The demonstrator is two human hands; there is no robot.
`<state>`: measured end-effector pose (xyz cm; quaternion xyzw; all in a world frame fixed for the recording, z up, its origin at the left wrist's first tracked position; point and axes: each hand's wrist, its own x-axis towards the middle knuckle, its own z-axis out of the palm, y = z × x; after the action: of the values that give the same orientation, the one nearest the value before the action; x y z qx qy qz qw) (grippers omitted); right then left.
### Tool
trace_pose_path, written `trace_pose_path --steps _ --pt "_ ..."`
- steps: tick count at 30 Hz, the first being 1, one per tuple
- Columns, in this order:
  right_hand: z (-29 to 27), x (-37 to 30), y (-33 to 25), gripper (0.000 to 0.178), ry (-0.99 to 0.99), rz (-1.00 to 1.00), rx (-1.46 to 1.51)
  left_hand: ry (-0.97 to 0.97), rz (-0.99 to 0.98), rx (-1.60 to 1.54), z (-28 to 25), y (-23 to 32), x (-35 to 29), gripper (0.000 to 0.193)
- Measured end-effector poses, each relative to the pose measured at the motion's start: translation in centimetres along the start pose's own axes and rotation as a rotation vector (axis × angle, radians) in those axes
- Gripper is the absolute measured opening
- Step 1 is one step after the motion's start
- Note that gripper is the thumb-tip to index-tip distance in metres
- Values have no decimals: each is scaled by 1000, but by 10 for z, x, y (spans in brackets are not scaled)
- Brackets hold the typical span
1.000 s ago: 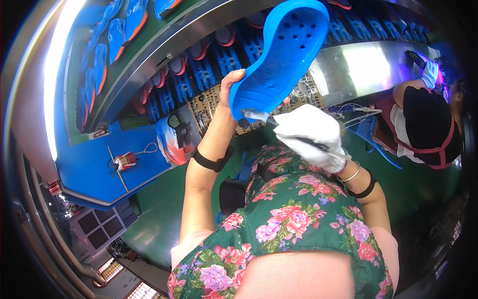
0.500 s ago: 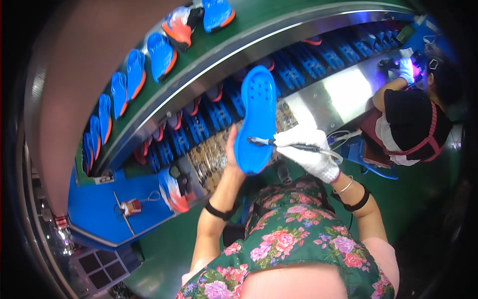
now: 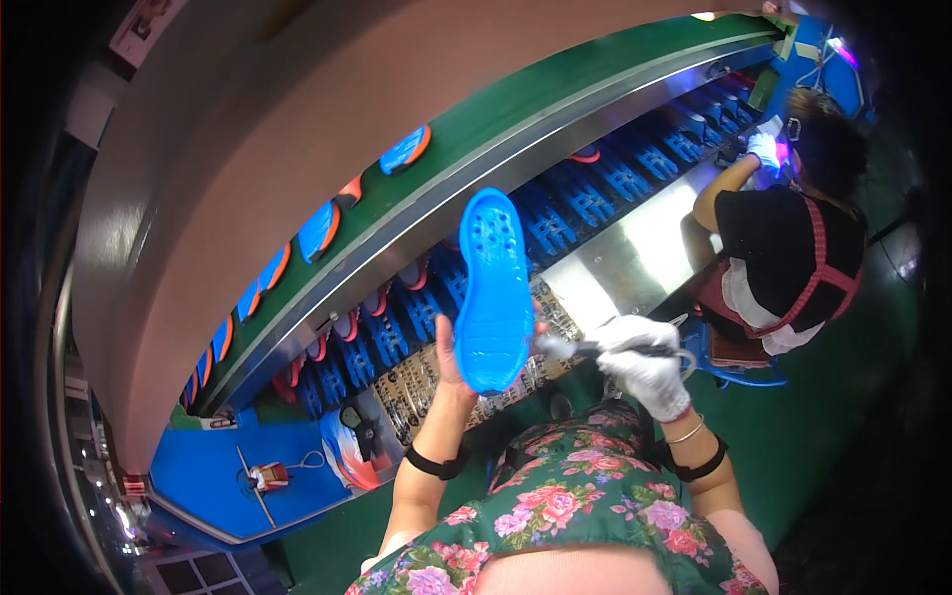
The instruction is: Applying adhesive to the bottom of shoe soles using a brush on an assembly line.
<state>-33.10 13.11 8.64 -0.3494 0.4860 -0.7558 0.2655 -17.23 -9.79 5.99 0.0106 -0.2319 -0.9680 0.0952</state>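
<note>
Blue sole (image 3: 493,307) is mid-frame, holed end toward the top, in the bare left hand (image 3: 452,357): thumb at its left edge, fingertips showing at its right. Gloved right hand (image 3: 640,362), right of centre, has fingers closed round a thin brush (image 3: 587,349). Change: half a second ago the tip was over the sole's inner face; now it's at the right edge, blurred, contact unclear. Likely between strokes or moving to the rim. More soles (image 3: 319,232) on green belt (image 3: 555,89), upper left.
</note>
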Motion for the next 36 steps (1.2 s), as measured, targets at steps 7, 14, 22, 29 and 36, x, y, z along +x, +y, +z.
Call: trace_pose_path --steps 7,14,22,29,36 --pt "-41 -16 6 12 321 277 21 -418 26 -188 45 68 104 121" --pt "-51 -15 23 14 192 306 -29 139 218 -667 39 121 212 91" --pt "-66 2 38 15 129 343 10 146 358 -564 24 145 255 95" --pt "-78 19 43 16 53 348 -27 219 452 -662 17 128 250 74" --pt "-91 28 57 15 20 339 -46 320 409 -559 32 117 263 78"
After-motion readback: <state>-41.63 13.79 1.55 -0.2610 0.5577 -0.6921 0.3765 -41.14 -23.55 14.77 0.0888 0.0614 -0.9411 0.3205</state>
